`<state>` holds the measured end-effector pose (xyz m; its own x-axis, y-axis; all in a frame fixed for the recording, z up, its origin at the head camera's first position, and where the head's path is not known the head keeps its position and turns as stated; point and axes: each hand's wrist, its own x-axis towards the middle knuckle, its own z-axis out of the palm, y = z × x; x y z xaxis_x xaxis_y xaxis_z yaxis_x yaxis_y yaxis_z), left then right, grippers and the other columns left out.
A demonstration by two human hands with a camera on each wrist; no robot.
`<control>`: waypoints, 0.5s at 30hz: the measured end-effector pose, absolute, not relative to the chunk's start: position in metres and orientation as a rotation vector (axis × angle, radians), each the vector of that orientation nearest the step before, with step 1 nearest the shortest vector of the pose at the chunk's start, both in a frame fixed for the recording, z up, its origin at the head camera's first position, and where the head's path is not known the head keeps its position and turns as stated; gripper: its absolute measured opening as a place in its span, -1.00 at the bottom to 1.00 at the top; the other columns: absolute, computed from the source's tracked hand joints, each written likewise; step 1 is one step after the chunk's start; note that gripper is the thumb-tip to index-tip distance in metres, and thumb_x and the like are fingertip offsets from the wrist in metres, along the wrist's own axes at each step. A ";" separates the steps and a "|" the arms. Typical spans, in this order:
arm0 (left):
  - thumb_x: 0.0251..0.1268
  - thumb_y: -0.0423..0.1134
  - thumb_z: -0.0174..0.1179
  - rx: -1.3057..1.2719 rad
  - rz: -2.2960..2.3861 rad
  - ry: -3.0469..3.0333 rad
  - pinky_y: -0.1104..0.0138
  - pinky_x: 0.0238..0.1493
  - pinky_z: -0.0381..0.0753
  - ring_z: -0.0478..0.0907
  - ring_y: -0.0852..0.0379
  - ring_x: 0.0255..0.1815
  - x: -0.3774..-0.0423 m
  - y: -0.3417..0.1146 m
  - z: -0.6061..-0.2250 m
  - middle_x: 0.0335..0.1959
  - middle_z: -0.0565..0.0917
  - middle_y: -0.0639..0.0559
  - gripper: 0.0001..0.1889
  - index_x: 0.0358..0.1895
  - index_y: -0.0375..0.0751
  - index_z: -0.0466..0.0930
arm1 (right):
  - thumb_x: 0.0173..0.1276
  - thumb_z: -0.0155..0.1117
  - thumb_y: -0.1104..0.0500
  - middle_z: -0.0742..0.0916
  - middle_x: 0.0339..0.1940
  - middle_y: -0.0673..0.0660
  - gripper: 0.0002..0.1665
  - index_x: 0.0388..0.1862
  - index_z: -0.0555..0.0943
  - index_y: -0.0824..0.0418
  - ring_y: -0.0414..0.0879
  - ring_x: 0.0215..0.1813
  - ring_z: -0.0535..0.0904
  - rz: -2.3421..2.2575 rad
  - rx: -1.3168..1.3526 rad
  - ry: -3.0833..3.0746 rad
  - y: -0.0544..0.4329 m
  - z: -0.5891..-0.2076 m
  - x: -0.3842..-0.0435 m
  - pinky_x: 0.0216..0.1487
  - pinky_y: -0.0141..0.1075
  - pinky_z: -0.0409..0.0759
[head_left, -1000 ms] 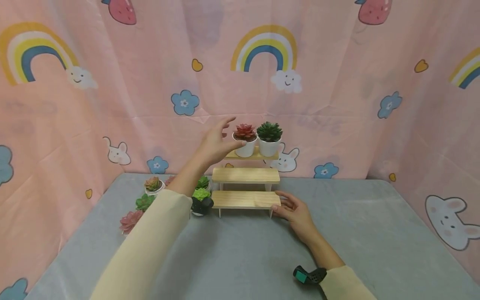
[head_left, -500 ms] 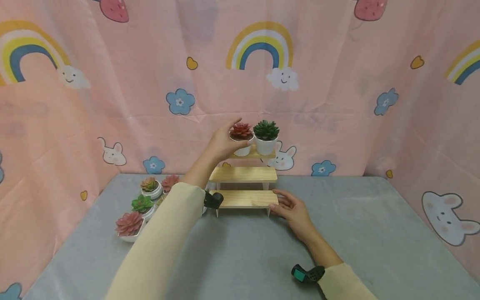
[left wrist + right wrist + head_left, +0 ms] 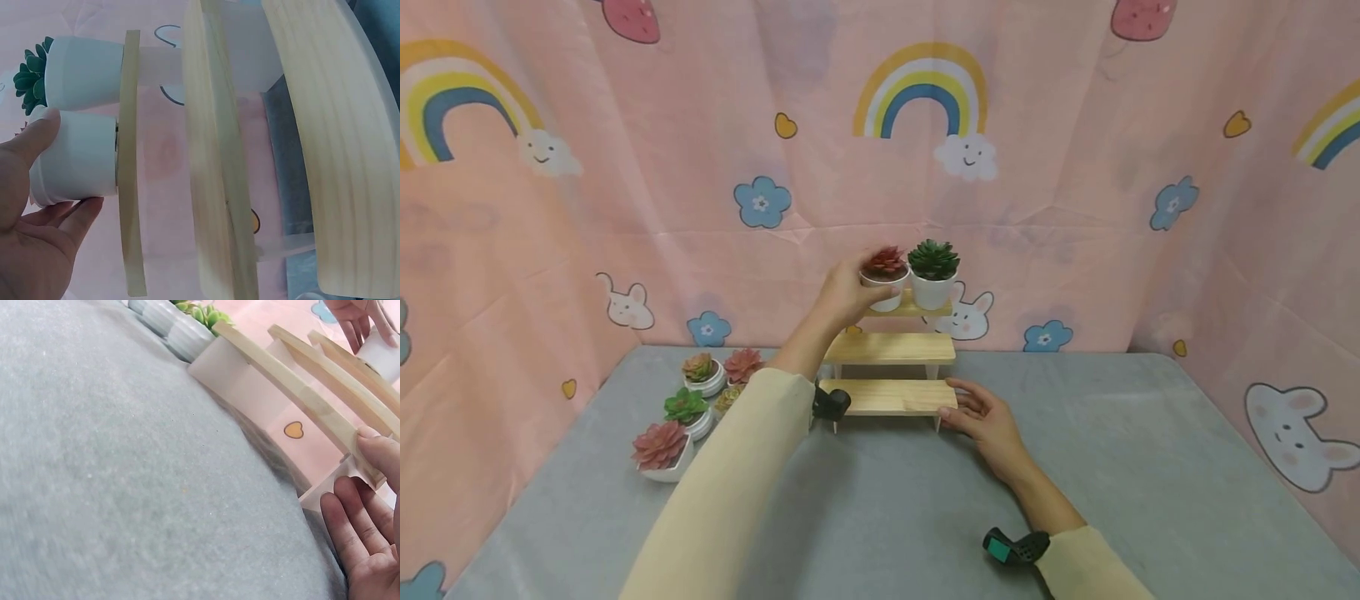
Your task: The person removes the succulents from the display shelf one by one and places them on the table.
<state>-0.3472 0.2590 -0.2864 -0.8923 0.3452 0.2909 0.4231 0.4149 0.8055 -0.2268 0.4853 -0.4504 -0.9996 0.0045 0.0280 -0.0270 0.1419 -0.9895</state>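
A three-step wooden shelf stand [image 3: 887, 397] is on the grey table. My left hand [image 3: 844, 293] grips a white pot [image 3: 81, 156] with a red succulent [image 3: 887, 262], thumb on one side and fingers on the other. The pot is at the top step, its base at or very close to the board. Right beside it on that step stands a white pot with a dark green succulent [image 3: 933, 260]. My right hand [image 3: 992, 429] holds the right end of the lowest step, the thumb [image 3: 375, 447] on the board and the other fingers by its side support.
Left of the stand are several potted succulents, among them a pink one [image 3: 658, 445], a green one [image 3: 685, 405] and an orange-green one [image 3: 699, 367]. My left forearm partly hides this group. A pink patterned curtain [image 3: 1060, 167] hangs behind the table.
My left hand has moved right, from beside the red succulent's pot to around it, and its fingers have closed on the pot. The right hand stays on the lowest step.
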 end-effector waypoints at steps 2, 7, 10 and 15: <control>0.28 -0.27 0.40 -0.692 -1.504 -2.573 0.11 0.39 0.49 0.50 0.02 0.39 -0.346 0.257 -0.287 0.30 0.62 0.00 -0.34 0.46 0.01 0.42 | 0.35 0.43 0.17 0.64 0.26 0.42 -0.28 0.45 0.41 0.21 -0.32 -0.07 0.74 2.045 0.020 -2.357 0.485 -0.451 -0.227 -0.05 -0.38 0.74; 0.28 -0.28 0.40 -0.690 -1.512 -2.556 0.10 0.35 0.51 0.51 0.03 0.37 -0.344 0.253 -0.287 0.28 0.64 0.01 -0.35 0.45 0.01 0.44 | 0.35 0.43 0.18 0.63 0.27 0.43 -0.27 0.46 0.40 0.22 -0.32 -0.06 0.74 2.057 0.036 -2.349 0.484 -0.451 -0.228 -0.04 -0.37 0.74; 0.28 -0.28 0.40 -0.700 -1.497 -2.550 0.11 0.27 0.53 0.52 0.03 0.34 -0.343 0.250 -0.288 0.28 0.64 0.01 -0.35 0.45 0.01 0.44 | 0.36 0.42 0.17 0.62 0.27 0.44 -0.26 0.46 0.39 0.23 -0.33 -0.06 0.73 2.052 0.044 -2.353 0.485 -0.451 -0.228 -0.03 -0.37 0.74; 0.28 -0.27 0.39 -0.704 -1.476 -2.539 0.19 0.09 0.51 0.52 0.03 0.33 -0.342 0.239 -0.290 0.29 0.63 0.01 -0.34 0.45 0.03 0.43 | 0.36 0.42 0.17 0.62 0.27 0.45 -0.26 0.47 0.39 0.24 -0.35 -0.06 0.73 2.036 0.056 -2.361 0.485 -0.452 -0.228 -0.04 -0.39 0.73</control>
<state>-0.3417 0.2392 -0.2903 -0.8843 0.3310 0.3292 0.4498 0.4158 0.7904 -0.2280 0.4851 -0.4518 -0.9991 -0.0115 0.0412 -0.0424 0.1466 -0.9883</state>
